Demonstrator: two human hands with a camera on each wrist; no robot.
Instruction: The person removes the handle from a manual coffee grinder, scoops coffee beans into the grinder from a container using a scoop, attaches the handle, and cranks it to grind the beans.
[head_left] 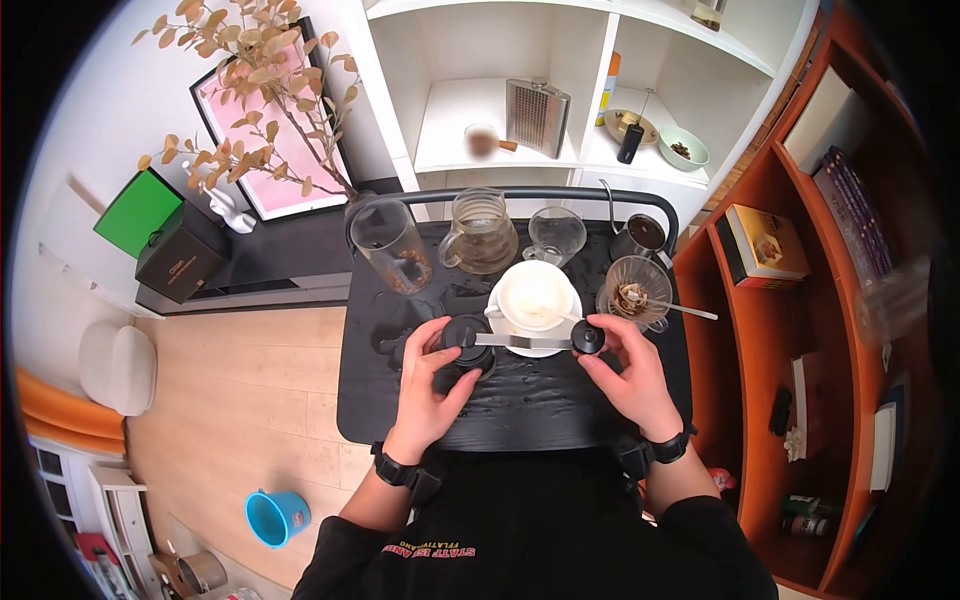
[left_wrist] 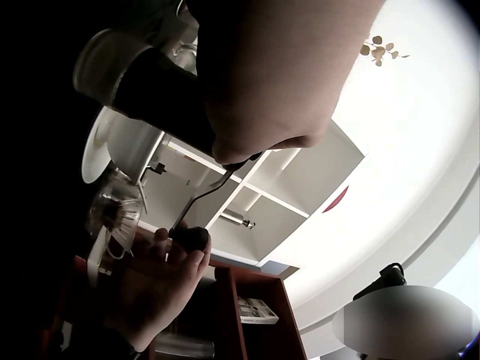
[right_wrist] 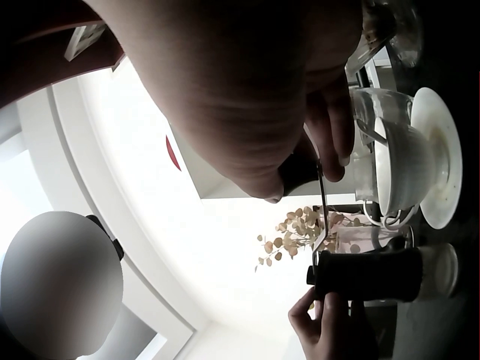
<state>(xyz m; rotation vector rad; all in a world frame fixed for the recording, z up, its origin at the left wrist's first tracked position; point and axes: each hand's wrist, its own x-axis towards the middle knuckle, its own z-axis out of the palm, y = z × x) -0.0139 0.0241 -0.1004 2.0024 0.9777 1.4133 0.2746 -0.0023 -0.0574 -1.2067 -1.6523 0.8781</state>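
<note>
"Grinder (head_left: 482,358), is it, the black one on the near side of the table (head_left: 365,402)?"

"Yes, standing upright a little left of the middle, just beside the white cup (head_left: 530,285) and nearer than it. Its bottom part is see-through."

"Who has hold of it?"

"The person's left hand (head_left: 425,388). It grasps the top, with the thumb round the near side and the fingers on the far side and over the cap."

"And the right hand (head_left: 637,382)?"

"Fingers and thumb are curled about the round black knob (head_left: 587,338), off to the right."

"What's the strip between the two?"

"The metal crank arm (head_left: 525,342). It runs from the grinder's top to that knob, and from above it crosses the near part of the saucer (head_left: 572,302)."

"So the cup sits on that saucer?"

"It does. What's inside the cup I can't make out."

"What else is about?"

"To the right, a glass dripper (head_left: 638,268) with something brown in it and a slim handle sticking out to the right. Along the far side, left to right: a tall glass (head_left: 388,235) with brown bits at the bottom, a glass server (head_left: 483,235) and a smaller glass cup (head_left: 558,235)."

"That blue bucket (head_left: 268,525)?"

"On the floor, near left, well apart from the table."
</note>
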